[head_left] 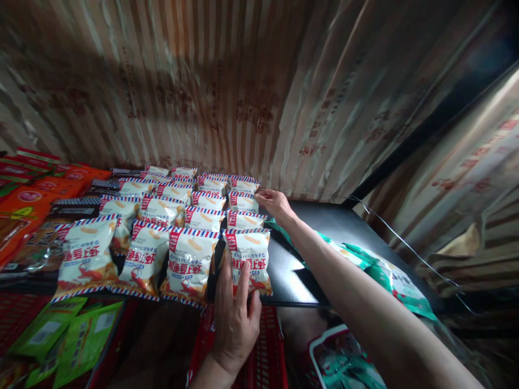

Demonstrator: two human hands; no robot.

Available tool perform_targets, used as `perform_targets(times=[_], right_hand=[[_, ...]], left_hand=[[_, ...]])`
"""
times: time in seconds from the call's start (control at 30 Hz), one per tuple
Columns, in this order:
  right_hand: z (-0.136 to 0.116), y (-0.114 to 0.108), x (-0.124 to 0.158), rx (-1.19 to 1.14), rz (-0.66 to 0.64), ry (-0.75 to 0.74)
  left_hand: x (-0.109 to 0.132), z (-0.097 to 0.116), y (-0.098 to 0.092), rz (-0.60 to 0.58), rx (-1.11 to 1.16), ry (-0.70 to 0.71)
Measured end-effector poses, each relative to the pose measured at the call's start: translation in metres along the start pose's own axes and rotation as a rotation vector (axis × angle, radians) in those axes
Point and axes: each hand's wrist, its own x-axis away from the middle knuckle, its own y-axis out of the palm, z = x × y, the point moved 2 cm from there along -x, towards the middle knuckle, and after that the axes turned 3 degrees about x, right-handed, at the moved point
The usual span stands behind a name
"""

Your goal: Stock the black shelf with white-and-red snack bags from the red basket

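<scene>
White snack bags (192, 265) with red lettering and striped red-and-blue edges stand in several rows on a black shelf (294, 281). My left hand (237, 319) is at the front of the rightmost row, fingers stretched out and apart. Its fingertips lie against the lower face of the front bag (249, 254). Farther back in that row, my right hand (278, 205) has its thumb and fingers pinched at the right upper edge of another snack bag (242, 202). My right forearm crosses over green-and-white packets (389, 278) lying on the shelf.
Orange packets (24, 208) and dark-topped bags (77, 208) fill the left side. Below are red baskets (265, 346), green packets (89, 335) and a white-rimmed basket (316, 356). Striped plastic sheeting (243, 81) hangs behind; a thin wire (405, 243) runs at the right.
</scene>
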Motion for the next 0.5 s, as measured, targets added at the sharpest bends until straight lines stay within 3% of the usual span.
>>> perform_targets(times=[0.1, 0.27, 0.37, 0.5], right_hand=[[-0.002, -0.003, 0.007, 0.075, 0.028, -0.03], [-0.018, -0.02, 0.038, 0.368, 0.205, -0.176], [-0.026, -0.023, 0.056, 0.423, 0.063, -0.234], [-0.022, -0.021, 0.064, 0.289, -0.201, -0.137]], left_hand=[[-0.001, 0.0, 0.0, -0.009, 0.004, -0.004], [-0.001, -0.001, 0.0, -0.012, 0.002, -0.001], [-0.001, 0.0, -0.001, -0.019, 0.013, -0.007], [-0.003, 0.001, -0.003, -0.017, 0.043, -0.023]])
